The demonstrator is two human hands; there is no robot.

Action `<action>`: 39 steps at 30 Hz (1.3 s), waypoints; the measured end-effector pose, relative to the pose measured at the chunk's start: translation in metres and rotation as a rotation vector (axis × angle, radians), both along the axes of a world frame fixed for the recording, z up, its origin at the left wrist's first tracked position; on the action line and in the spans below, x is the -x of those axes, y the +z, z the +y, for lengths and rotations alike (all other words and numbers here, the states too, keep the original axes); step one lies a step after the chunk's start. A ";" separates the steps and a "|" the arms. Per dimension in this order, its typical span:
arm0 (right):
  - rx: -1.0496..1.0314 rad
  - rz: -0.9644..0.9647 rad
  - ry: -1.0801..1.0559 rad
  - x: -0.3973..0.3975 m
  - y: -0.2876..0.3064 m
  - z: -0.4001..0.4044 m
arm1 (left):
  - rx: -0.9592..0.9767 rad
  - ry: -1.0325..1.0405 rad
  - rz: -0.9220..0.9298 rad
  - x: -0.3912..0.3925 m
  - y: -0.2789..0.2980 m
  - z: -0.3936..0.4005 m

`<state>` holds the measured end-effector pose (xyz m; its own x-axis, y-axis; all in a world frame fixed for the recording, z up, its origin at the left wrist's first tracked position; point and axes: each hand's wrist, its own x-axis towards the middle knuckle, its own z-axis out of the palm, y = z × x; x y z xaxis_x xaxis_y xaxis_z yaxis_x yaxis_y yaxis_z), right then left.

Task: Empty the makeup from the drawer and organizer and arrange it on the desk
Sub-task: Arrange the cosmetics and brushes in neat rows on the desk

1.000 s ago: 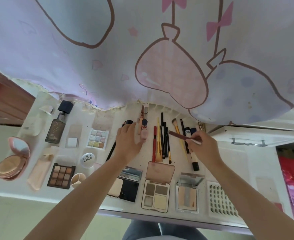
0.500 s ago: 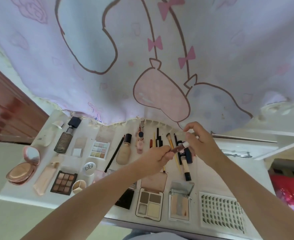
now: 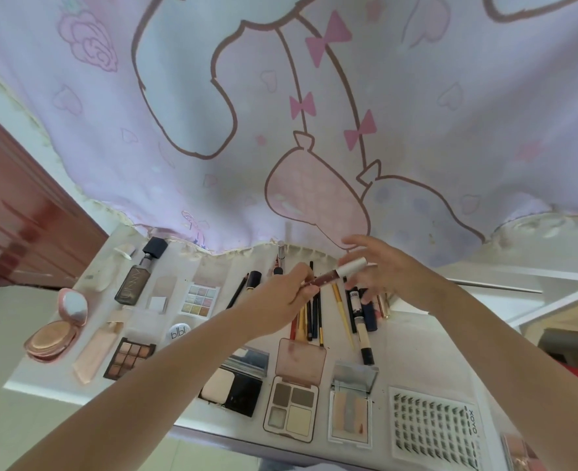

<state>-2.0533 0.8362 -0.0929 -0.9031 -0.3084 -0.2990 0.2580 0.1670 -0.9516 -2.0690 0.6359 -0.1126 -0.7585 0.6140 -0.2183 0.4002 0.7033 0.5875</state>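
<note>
Left hand (image 3: 289,294): raised above the desk (image 3: 413,355), fingers curled, pinching the dark red end of a lip gloss tube (image 3: 338,275). Tube held roughly level, white cap pointing right, clear of the desk surface and above the row of pencils and brushes (image 3: 314,317).

Right hand (image 3: 381,271): just beside the white cap, fingers spread and relaxed, gripping nothing. Contact between fingertips and cap: cannot be determined.

Layout on the desk:
- Far left: round pink powder compact (image 3: 56,329), lid open, mirror upright.
- Beside it: pale pink tube (image 3: 97,351), lying flat.
- Back row: dark foundation bottle (image 3: 138,277) with black cap, lying flat; small pastel eyeshadow palette (image 3: 199,299) to its right.
- Near the left forearm: brown nine-pan eyeshadow palette (image 3: 129,358); white round jar (image 3: 179,331), partly hidden by the arm.
- Front row, left to right: black compact (image 3: 236,385) with a beige pan; four-pan palette (image 3: 294,399) with pink lid open; clear-cased palette (image 3: 350,409), lid open; card of false lashes (image 3: 433,426) near the front right corner.
- Centre right: concealer tube (image 3: 362,334) with black cap, lying lengthwise among the pencils.

Behind the desk: printed pink and lilac curtain (image 3: 280,113), hem reaching the rear edge of the desk.
</note>
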 end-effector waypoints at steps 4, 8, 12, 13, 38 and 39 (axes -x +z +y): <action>-0.241 0.081 -0.033 0.001 0.000 -0.005 | 0.017 0.006 0.083 -0.001 -0.002 0.000; -0.076 0.114 -0.035 0.006 -0.004 -0.004 | 0.015 0.054 0.105 0.002 -0.002 -0.002; -0.243 0.092 -0.053 0.013 -0.004 -0.009 | 0.021 0.054 0.161 0.002 -0.009 -0.003; -0.283 0.115 -0.054 0.014 -0.005 -0.009 | 0.024 0.059 0.171 0.002 -0.010 -0.002; -0.216 -0.039 -0.025 0.041 -0.039 -0.007 | 0.065 0.260 0.066 0.011 -0.044 -0.002; -0.236 -0.058 -0.057 0.042 -0.042 -0.007 | 0.062 0.295 0.027 0.011 -0.048 0.001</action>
<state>-2.0949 0.8293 -0.1351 -0.8962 -0.1723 -0.4087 0.3267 0.3667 -0.8711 -2.0801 0.6372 -0.1602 -0.9083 0.3522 -0.2259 0.1880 0.8259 0.5316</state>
